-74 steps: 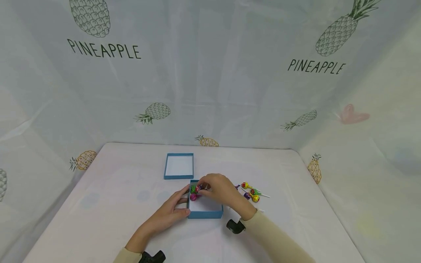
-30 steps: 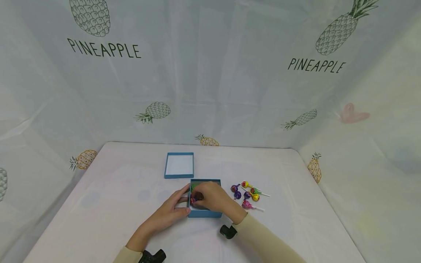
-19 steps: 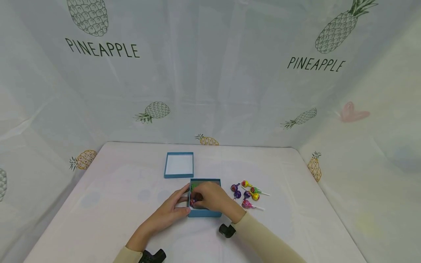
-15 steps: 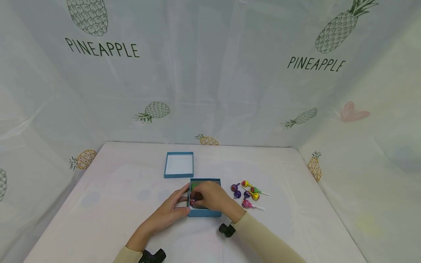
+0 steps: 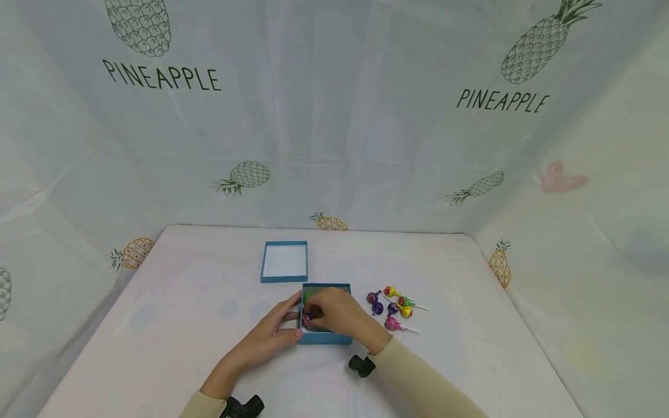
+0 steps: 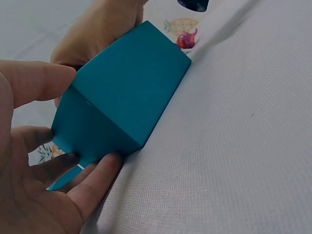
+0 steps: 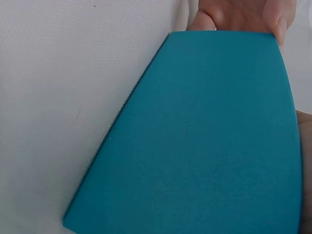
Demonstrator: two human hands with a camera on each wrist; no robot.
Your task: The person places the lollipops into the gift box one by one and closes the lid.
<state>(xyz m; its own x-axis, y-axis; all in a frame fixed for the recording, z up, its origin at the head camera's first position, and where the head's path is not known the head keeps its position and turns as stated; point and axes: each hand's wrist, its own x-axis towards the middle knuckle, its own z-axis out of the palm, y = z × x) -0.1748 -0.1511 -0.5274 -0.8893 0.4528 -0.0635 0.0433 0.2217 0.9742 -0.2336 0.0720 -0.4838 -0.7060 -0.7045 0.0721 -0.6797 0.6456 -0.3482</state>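
Observation:
A blue open box (image 5: 325, 338) stands on the table, its side walls filling much of both wrist views. My left hand (image 5: 268, 337) rests against the box's left side; in the left wrist view its fingers (image 6: 92, 187) and thumb touch the wall without wrapping round it. My right hand (image 5: 337, 312) reaches down inside the box with curled fingers, pinching a lollipop (image 5: 306, 320) whose dark red wrapper shows at the fingertips. A green-wrapped lollipop (image 5: 307, 296) lies at the box's back left. The right hand hides the rest of the box's inside.
Several wrapped lollipops lie right of the box, among them a pink one (image 5: 392, 324), a yellow one (image 5: 406, 312) and a purple one (image 5: 377, 308). Behind the box lies its blue lid (image 5: 284, 279), white inside up. A pineapple-print curtain (image 5: 334, 128) hangs behind the table.
Since the oldest frame my right hand has moved nearer and lower inside the box, uncovering lollipops on the right. Over the last second it stays almost still. The left hand keeps its place.

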